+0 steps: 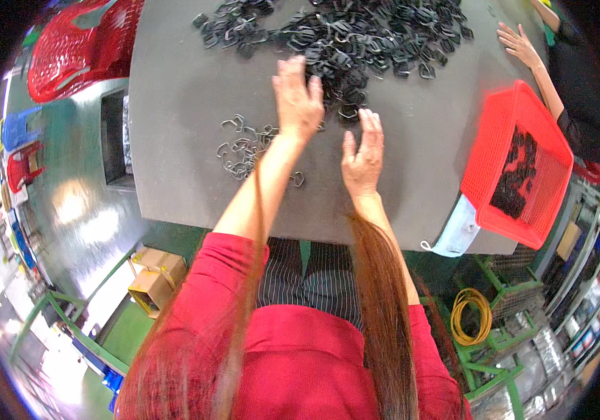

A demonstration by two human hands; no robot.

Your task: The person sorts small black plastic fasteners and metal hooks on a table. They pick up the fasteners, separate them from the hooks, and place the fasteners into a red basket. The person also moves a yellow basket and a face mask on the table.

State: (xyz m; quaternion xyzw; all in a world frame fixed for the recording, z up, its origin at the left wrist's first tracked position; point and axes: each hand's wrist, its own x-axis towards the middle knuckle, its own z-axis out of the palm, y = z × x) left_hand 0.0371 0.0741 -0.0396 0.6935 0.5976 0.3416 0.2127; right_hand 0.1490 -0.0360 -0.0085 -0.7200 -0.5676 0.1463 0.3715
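A large heap of small black pieces [377, 35], some with shiny bent wire showing, covers the far part of the grey table [181, 140]. My left hand [298, 101] reaches over the heap's near left edge with its fingers stretched out. My right hand [364, 154] is lower and to the right, below a short tail of black pieces [347, 94], its thumb apart from its fingers. I see nothing held in either hand. Left of my hands and partly behind my left forearm lies a small loose pile of bent metal wire hooks [240, 155].
A red plastic basket [482, 154] with black pieces inside stands at the table's right edge, beside a light blue face mask [457, 227]. Another person's hand [518, 45] rests on the far right of the table. A red chair [51, 66] is at the far left.
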